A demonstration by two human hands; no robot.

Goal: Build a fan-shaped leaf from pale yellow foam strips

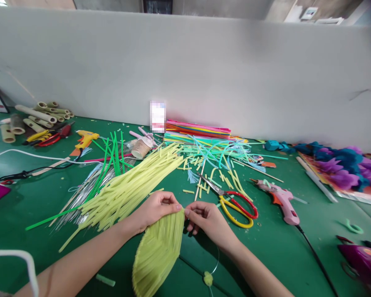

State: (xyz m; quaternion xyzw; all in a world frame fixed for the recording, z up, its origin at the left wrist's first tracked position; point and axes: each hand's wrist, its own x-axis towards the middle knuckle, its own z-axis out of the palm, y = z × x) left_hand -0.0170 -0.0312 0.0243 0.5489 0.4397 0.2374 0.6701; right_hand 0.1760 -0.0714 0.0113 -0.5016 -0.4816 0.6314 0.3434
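A yellow-green leaf [159,253] of pipe cleaners laid side by side hangs tilted below my hands, its broad end toward me. My left hand [159,209] is closed on its upper edge, thumb on top. At the leaf's upper right tip, my right hand [205,220] pinches the end between thumb and forefinger. The fingertips of both hands almost meet there. Beyond my left hand lies a thick bundle of yellow-green pipe cleaners [136,185]. Scissors [231,202] with one red and one yellow handle rest partly open past my right hand.
A pink glue gun [278,198] lies to the right, with a purple iron-like tool [363,258] nearer me. At left are a yellow glue gun [85,139], pliers [45,138] and bamboo tubes [45,114]. Coloured pipe cleaners [200,130] lie along the white partition [185,70].
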